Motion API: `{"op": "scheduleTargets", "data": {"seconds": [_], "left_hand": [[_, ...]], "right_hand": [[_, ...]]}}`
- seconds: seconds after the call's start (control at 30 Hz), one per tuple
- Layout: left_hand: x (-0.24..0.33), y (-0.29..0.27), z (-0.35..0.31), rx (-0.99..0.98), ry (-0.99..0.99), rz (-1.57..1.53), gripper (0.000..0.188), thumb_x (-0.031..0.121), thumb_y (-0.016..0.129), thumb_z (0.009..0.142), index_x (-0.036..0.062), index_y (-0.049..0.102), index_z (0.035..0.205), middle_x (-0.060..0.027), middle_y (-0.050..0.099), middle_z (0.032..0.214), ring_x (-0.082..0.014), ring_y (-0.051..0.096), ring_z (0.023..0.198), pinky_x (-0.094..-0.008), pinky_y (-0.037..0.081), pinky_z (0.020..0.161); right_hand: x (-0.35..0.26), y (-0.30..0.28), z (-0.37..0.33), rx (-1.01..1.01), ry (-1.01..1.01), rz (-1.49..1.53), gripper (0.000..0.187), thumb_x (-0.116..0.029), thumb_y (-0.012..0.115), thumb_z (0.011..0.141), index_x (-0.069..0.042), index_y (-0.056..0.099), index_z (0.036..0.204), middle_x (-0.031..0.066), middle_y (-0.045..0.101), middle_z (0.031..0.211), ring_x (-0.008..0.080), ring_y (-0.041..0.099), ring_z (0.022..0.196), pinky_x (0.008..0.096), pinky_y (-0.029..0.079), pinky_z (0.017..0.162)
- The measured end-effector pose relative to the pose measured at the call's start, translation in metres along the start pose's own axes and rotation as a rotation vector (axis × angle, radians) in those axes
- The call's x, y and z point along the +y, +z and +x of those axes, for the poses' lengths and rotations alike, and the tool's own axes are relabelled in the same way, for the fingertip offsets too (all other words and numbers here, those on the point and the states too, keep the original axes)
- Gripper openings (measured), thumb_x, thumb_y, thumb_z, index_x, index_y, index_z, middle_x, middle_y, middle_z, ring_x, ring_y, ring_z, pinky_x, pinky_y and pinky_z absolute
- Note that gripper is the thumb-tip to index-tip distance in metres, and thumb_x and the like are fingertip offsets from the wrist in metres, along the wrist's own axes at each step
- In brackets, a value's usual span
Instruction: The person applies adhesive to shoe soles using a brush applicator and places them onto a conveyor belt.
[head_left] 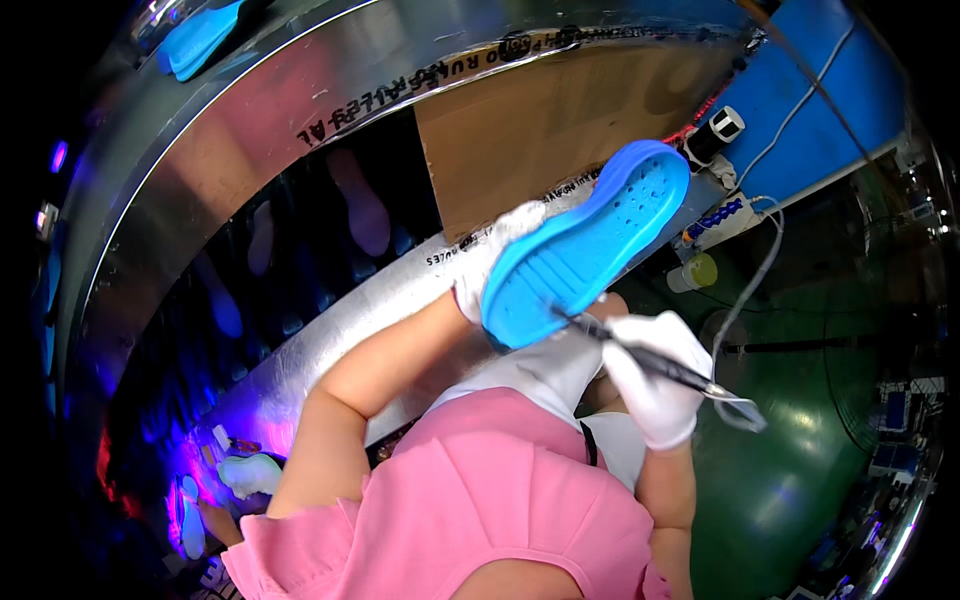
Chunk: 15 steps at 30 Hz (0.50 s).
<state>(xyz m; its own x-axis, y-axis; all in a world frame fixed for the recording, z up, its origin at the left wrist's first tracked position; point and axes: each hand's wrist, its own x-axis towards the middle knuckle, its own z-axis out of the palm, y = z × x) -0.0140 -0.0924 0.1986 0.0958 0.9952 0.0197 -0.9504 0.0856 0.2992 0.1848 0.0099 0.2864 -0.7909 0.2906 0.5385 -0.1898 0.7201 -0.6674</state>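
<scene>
From here I have the blue shoe sole (pixel 590 240) in the left hand's (pixel 494 255) grip, near the cardboard sheet (pixel 520 120); the right hand's (pixel 658 395) grip is narrow around a black pen-shaped tool (pixel 688 376), tip over the sole.

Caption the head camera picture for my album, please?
Gloved left hand holds blue shoe sole; gloved right hand, black pen-shaped tool.

1. Room opens over the floor (pixel 770 450), beyond the right hand (pixel 660 405).
2. The cable (pixel 776 240) crosses there, near the jar (pixel 698 271).
3. Sole (pixel 585 250) and tool (pixel 665 368) block between hands.
4. Cardboard (pixel 540 130) stands beyond the left hand (pixel 497 250).
</scene>
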Motion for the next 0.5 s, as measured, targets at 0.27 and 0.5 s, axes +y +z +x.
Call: {"op": "scheduleTargets", "data": {"seconds": [0.27, 0.5], "left_hand": [[-0.037, 0.011, -0.011, 0.149, 0.445, 0.088, 0.075, 0.059, 0.052, 0.09, 0.004, 0.045, 0.14, -0.0271, 0.057, 0.127, -0.0381, 0.063, 0.104, -0.0467, 0.051, 0.094], [0.033, 0.141, -0.127, -0.092, 0.573, 0.256, 0.085, 0.061, 0.046, 0.089, -0.0022, 0.036, 0.144, -0.0299, 0.052, 0.13, -0.044, 0.059, 0.111, -0.0566, 0.05, 0.09]], "right_hand": [[0.011, 0.031, -0.018, 0.109, -0.233, 0.047, 0.032, 0.001, 0.08, 0.067, -0.006, 0.071, 0.096, 0.011, 0.071, 0.091, 0.0245, 0.063, 0.069, 0.0326, 0.053, 0.067], [0.015, -0.003, -0.052, 0.36, 0.043, 0.537, 0.04, -0.028, 0.069, 0.088, -0.002, 0.052, 0.114, 0.0139, 0.061, 0.097, 0.0122, 0.051, 0.068, 0.0231, 0.04, 0.058]]}}
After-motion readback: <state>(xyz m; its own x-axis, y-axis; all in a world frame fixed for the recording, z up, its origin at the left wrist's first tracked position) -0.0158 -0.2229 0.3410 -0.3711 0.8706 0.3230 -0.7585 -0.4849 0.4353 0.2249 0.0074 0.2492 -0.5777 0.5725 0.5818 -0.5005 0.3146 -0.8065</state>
